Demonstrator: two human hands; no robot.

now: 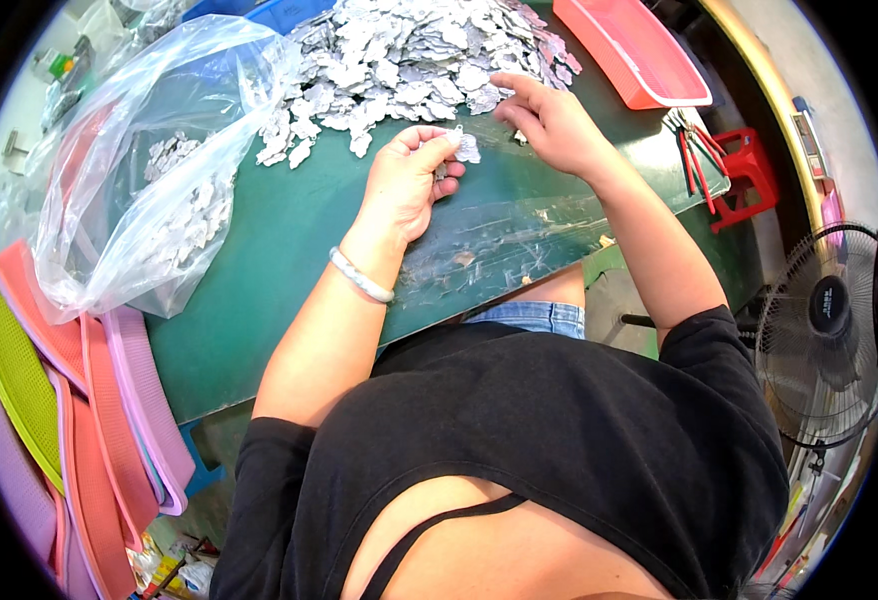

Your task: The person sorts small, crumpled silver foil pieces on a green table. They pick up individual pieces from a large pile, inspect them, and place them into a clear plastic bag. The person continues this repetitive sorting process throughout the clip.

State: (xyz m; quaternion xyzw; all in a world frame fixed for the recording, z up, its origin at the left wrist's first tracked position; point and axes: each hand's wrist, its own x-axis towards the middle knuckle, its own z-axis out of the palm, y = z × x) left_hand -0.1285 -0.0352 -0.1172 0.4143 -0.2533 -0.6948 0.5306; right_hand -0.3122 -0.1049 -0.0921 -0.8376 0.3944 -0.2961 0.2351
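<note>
My left hand (406,180), with a pale bangle (361,276) on its wrist, pinches a small flat silver-grey metal piece (468,149) between thumb and fingers. The piece has a wavy outline and what looks like a little loop at its top. To the right, my right hand (549,122) is open, thumb and index finger apart, with the fingertips at the near right edge of a large pile of similar metal pieces (409,60). Whether those fingertips touch the pile I cannot tell. Part of one more piece shows just under this hand.
A clear plastic bag (159,190) with more pieces lies left on the green table (289,290). Beyond the pile are a blue bin (279,14) and a red basket (639,50). Red-handled tools (697,155) lie at the right corner. Colourful baskets (79,400) lean left; a fan (827,330) stands right.
</note>
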